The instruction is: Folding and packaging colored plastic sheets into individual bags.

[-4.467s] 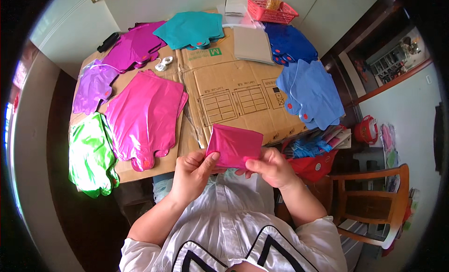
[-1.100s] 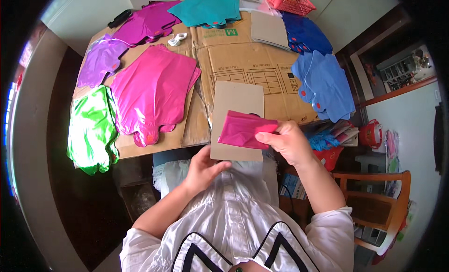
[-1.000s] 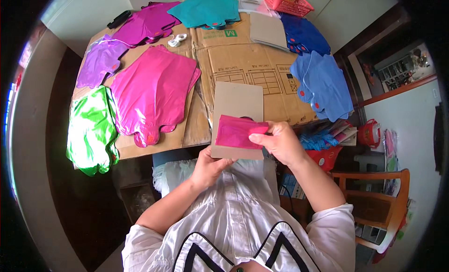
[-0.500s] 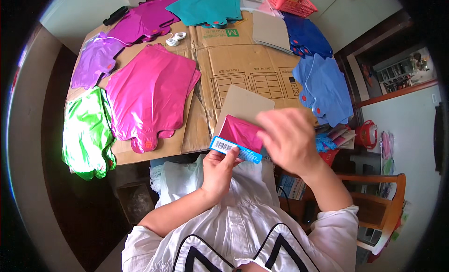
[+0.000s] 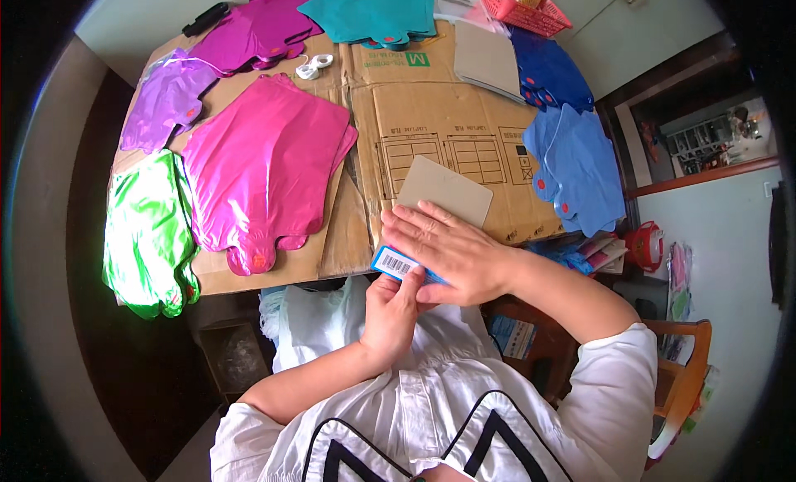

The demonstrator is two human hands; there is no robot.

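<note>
Flattened cardboard (image 5: 452,101) covers the table; shiny flat shapes lie along its edges: green foil stack (image 5: 149,233) at lower L, big pink foil stack (image 5: 265,159) next to it, teal stack (image 5: 369,16) at far side, light blue stack (image 5: 576,167) on the R. Red basket (image 5: 526,9) at back R; wooden chair (image 5: 684,382) off to lower R.

L hand (image 5: 390,320): closed in a pinch, thumb on top of the blue-edged label (image 5: 396,262), fingers curled below, mostly out of sight; can't tell exactly how far they reach under. R hand (image 5: 454,258): spread flat, palm down, long fingers straight & close tog., thumb held apart, pointing at L thumb. It lies across the grey card (image 5: 444,188) & covers part of the label; what's under the palm is hidden. Card is tilted, far end showing past R fingertips, just in front of the body nr the table's near edge.

L forearm slants up from lower L, elbow bent; R forearm comes in from the R, sloping up to the L, wrist approx. straight. Both sleeves white.
</note>
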